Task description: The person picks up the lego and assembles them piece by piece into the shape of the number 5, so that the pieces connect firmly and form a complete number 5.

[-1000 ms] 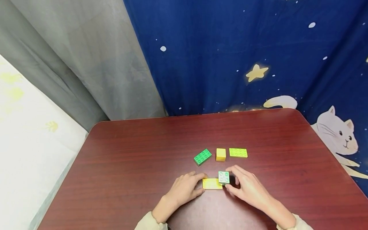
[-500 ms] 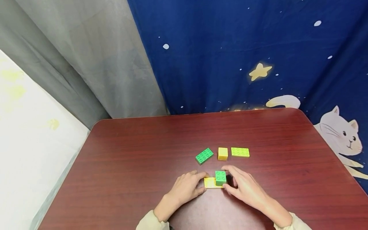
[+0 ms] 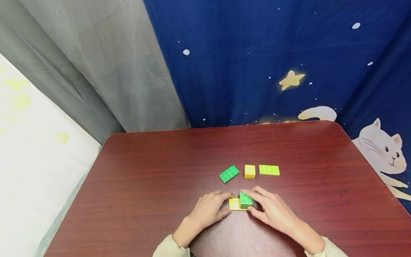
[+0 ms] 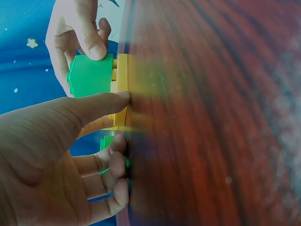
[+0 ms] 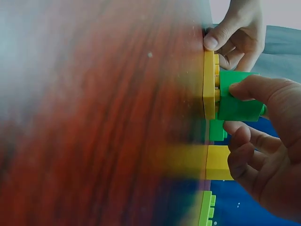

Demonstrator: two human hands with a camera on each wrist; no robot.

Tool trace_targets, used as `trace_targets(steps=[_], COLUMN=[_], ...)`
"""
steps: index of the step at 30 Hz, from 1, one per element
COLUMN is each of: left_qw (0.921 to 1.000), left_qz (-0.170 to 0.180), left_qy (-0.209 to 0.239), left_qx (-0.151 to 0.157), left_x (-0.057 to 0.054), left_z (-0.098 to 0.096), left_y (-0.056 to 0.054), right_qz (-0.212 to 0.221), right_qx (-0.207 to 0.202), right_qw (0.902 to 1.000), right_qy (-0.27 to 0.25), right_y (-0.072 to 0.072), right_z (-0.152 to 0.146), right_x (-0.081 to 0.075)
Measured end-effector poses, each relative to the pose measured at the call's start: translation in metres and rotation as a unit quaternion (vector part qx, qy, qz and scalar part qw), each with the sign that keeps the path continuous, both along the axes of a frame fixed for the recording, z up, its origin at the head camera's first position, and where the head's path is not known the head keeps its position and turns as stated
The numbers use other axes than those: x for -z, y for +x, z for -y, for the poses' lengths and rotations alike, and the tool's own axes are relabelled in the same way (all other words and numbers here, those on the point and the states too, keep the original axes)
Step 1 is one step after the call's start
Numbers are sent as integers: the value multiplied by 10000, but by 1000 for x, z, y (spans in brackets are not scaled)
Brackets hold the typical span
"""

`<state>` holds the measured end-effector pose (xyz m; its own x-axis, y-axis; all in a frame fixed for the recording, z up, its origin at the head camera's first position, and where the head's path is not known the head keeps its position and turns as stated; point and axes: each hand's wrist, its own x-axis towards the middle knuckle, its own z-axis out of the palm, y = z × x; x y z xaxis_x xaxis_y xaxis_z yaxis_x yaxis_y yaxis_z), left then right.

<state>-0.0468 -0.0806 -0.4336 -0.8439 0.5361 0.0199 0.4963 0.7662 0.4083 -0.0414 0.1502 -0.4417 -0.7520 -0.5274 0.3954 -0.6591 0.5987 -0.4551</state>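
Observation:
The yellow flat building brick (image 3: 234, 204) lies on the table in front of the person. Its left end is pinched between thumb and forefinger of the left hand (image 3: 208, 207). Over its right half sits a green square brick (image 3: 246, 203) with studs on top. The right hand (image 3: 275, 211) grips that brick, its thumb on the near side and a finger at the far upper edge. In the right wrist view, yellow studs (image 5: 217, 95) show in a narrow gap beneath the green brick (image 5: 237, 106). The left wrist view shows the same gap, the brick a little tilted.
Beyond the hands lie a longer green brick (image 3: 229, 174), set at an angle, a yellow block (image 3: 249, 172) and a lime flat brick (image 3: 269, 170). The dark red table (image 3: 154, 171) ends at a blue curtain (image 3: 231, 64) and a grey one (image 3: 106, 71).
The right hand has brought the green square brick left over the yellow flat brick, and its forefinger has moved onto the brick's far top edge. The left hand keeps its hold.

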Motion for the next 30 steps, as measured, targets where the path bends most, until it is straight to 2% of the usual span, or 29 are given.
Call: trace_targets(steps=[9, 20, 30], left_qw=[10000, 9999, 9999], left_qz=[-75, -52, 24], left_qy=[-1, 126, 170], left_qx=[22, 15, -6], left_x=[1, 3, 3], left_z=[1, 0, -1], left_y=[0, -2, -3], right_qz=[-80, -630, -928], right_qx=[1, 247, 145], right_qw=[10000, 9976, 9953], right_qy=[21, 147, 220], right_y=[-1, 2, 3], right_z=[2, 6, 9], right_x=[1, 1, 0])
